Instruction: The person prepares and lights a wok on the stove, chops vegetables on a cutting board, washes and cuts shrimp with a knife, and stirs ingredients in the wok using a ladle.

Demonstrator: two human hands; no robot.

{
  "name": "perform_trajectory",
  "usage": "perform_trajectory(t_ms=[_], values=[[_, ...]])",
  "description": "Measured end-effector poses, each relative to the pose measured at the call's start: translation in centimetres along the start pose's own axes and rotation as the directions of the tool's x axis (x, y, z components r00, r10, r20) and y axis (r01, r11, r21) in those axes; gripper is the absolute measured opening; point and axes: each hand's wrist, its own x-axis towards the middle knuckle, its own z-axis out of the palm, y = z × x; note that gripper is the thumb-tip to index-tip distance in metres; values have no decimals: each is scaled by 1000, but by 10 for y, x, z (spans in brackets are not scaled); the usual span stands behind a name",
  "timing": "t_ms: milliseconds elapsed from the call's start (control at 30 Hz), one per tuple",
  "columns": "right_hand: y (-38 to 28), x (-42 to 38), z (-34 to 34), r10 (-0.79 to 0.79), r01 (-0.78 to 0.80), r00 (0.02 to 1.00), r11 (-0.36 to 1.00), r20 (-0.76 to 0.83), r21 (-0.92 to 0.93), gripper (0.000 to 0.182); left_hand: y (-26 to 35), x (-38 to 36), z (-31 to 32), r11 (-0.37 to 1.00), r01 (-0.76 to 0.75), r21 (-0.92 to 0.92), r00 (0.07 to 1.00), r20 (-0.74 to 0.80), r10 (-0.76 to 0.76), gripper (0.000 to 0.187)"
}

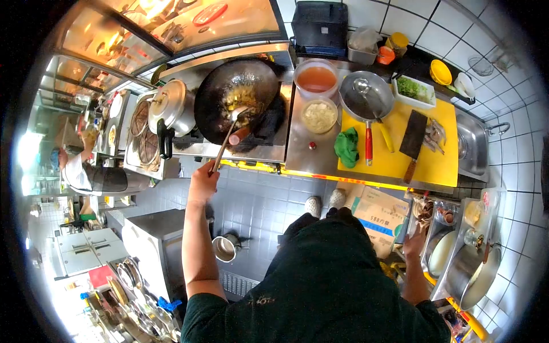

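Note:
My left hand (203,182) is closed round the wooden handle of a long wok spatula (222,150). Its pale head rests among chopped, yellowish-brown food (243,103) in a large dark wok (213,94) on the stove. The wok's own stubby wooden handle (239,136) points towards me, beside the spatula. Low on the right, my right hand (413,244) reaches with fingers stretched out to the edge of a tub of brown pieces (423,210). Nothing shows in that hand.
A lidded pot (172,108) stands left of the wok. Right of it are a tub of reddish liquid (316,79), a steel pan (355,94), a green cloth (346,147) and a cleaver (413,137) on a yellow board (443,166). A cardboard box (380,214) lies below. Another person (94,171) works far left.

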Motion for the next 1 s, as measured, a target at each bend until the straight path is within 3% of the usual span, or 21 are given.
perform_trajectory(t_ms=[33,67,133,233,267,300,333,367,400,433,467,500,533,600,667,767,867,900,933,1000], values=[[-2,-4,4,-212,213,976,977,-57,5,78,-4,8,4,998,-3,-64,1000,7,3,44],[-4,-4,8,-88,89,996,995,-24,39,74,-8,15,8,992,-3,-127,1000,17,5,44],[-25,-13,-7,-122,131,990,984,-77,125,70,-16,29,17,984,-25,-178,1000,-11,24,44],[-38,-12,-8,-139,150,977,987,-160,56,69,-14,29,24,983,-22,-182,995,-103,4,41],[-40,-11,-8,-133,154,979,979,-153,136,72,-41,40,34,989,-132,-70,972,-203,115,41],[-57,-13,-24,-60,69,996,988,-73,135,77,-96,65,51,925,-377,44,878,-300,372,42],[-64,-13,-29,5,-6,1000,996,4,91,81,-84,61,51,898,-365,247,847,-314,430,45],[-48,-8,-7,-112,116,989,992,-100,44,79,-52,48,44,973,-106,205,974,-174,143,49],[-74,-9,-49,-109,111,994,984,-19,140,71,-87,66,53,886,-196,420,932,-201,302,54],[-100,-14,-89,-74,80,997,967,-31,240,64,-109,71,57,861,-320,396,881,-209,424,58],[-94,-1,-81,-133,159,978,973,-159,168,60,-108,69,57,846,-241,476,910,-192,368,57],[-94,14,-82,-92,116,986,978,-142,171,57,-116,70,59,823,-183,537,917,-208,340,54],[-87,28,-73,-187,238,927,963,-324,125,50,-111,63,60,851,-127,510,931,-234,279,51],[-94,57,-98,-214,297,911,934,-354,200,37,-139,71,65,844,-197,500,894,-262,364,50],[-100,98,-112,-182,228,931,967,-315,114,25,-148,72,66,876,-182,447,903,-277,329,51],[-97,161,-116,-293,355,884,928,-365,114,22,-137,61,59,901,-147,408,937,-236,259,54],[-100,211,-138,-355,437,843,890,-404,130,20,-89,23,56,817,-30,575,694,-576,431,53],[-92,235,-129,-400,498,794,860,-459,111,23,-75,10,55,823,36,567,665,-628,404,51],[-89,257,-124,-451,550,745,833,-492,68,26,-28,-19,68,801,80,594,555,-694,459,44],[-77,294,-117,-541,634,644,773,-541,-19,33,12,-54,112,917,-69,394,573,-736,359,30]])
